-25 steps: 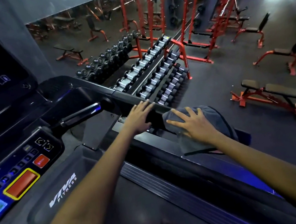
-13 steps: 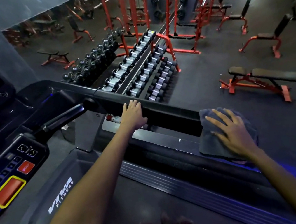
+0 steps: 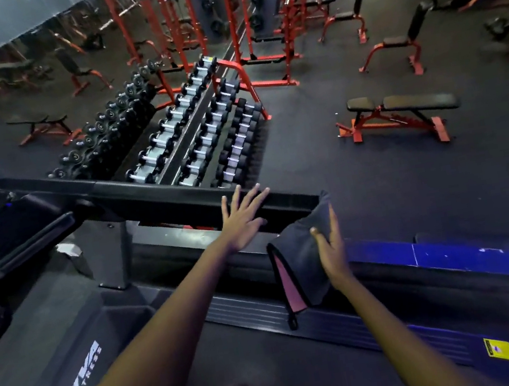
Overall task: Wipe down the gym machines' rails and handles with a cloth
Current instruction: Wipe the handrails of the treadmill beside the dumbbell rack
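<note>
I stand on a treadmill. Its black side rail (image 3: 154, 198) runs from the console at the left to its end near the middle. My left hand (image 3: 242, 219) lies flat on the rail near that end, fingers spread, holding nothing. My right hand (image 3: 330, 247) grips a dark grey cloth (image 3: 301, 265) with a pink underside. The cloth hangs off the rail's end and drapes down over the treadmill's side. A short black handle (image 3: 33, 244) sticks out from the console at the left.
A dumbbell rack (image 3: 183, 134) stands just beyond the rail. A red bench (image 3: 401, 116) sits on the floor to the right, with red racks (image 3: 234, 29) and more benches behind. The treadmill deck edge (image 3: 456, 257) with a blue strip runs below my right arm.
My right hand has lifted the cloth from lying flat on the rail's end and now grips it hanging. My left hand slid right along the rail. The view swung right.
</note>
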The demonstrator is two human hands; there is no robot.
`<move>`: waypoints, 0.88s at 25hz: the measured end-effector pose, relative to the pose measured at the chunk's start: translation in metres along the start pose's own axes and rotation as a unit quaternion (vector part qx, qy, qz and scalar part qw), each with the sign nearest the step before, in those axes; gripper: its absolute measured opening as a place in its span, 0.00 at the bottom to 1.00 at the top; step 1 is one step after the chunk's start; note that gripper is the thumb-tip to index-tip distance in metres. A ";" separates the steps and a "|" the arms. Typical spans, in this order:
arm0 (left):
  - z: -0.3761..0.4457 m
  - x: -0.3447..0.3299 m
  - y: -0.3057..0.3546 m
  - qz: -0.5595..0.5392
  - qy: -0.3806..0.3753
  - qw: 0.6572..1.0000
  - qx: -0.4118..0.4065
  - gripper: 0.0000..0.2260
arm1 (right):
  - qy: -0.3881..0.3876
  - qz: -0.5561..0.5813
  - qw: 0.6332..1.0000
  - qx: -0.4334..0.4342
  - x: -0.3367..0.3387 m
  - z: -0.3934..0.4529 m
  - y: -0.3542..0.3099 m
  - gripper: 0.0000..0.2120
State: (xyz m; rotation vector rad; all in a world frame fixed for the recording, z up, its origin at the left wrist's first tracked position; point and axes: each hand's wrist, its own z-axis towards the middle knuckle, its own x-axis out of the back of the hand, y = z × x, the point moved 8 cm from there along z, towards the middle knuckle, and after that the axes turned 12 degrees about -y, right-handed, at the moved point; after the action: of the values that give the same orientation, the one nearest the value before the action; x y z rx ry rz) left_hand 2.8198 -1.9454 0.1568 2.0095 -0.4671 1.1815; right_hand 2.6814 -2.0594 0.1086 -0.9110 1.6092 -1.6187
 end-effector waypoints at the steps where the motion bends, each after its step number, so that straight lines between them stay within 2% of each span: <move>1: 0.000 0.000 0.001 -0.001 -0.003 1.000 0.000 0.33 | -0.004 0.025 0.999 -0.022 0.000 -0.002 0.003 0.29; 3: 0.001 -0.001 0.002 0.005 -0.008 1.000 0.002 0.34 | 0.008 0.058 0.997 -0.042 0.001 -0.004 0.001 0.29; 7: 0.004 -0.004 -0.001 0.012 -0.026 1.000 0.003 0.37 | 0.045 0.057 0.996 -0.050 0.001 -0.005 0.003 0.30; 10: 0.002 -0.005 0.000 0.012 -0.028 1.000 0.001 0.38 | 0.029 0.082 0.990 -0.107 -0.004 -0.007 0.016 0.29; 13: 0.002 -0.004 -0.002 0.003 -0.031 1.000 -0.002 0.38 | 0.043 0.075 0.991 -0.101 0.004 -0.006 0.006 0.27; 16: 0.001 -0.002 0.000 -0.005 -0.045 0.999 -0.005 0.37 | 0.038 0.043 0.997 -0.059 0.010 -0.002 -0.013 0.28; 20: -0.001 0.000 0.003 -0.021 -0.057 0.998 -0.014 0.37 | 0.037 -0.007 0.995 -0.096 0.011 -0.002 -0.017 0.27; 22: -0.003 0.002 0.002 -0.031 -0.060 0.997 -0.020 0.36 | 0.052 -0.104 0.992 -0.039 0.012 -0.003 -0.040 0.28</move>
State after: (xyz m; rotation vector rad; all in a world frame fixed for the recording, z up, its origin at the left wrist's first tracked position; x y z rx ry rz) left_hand 2.8179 -1.9443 0.1602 2.0530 -0.4805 1.0086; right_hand 2.6731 -2.0676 0.1491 -1.0824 1.7060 -1.7801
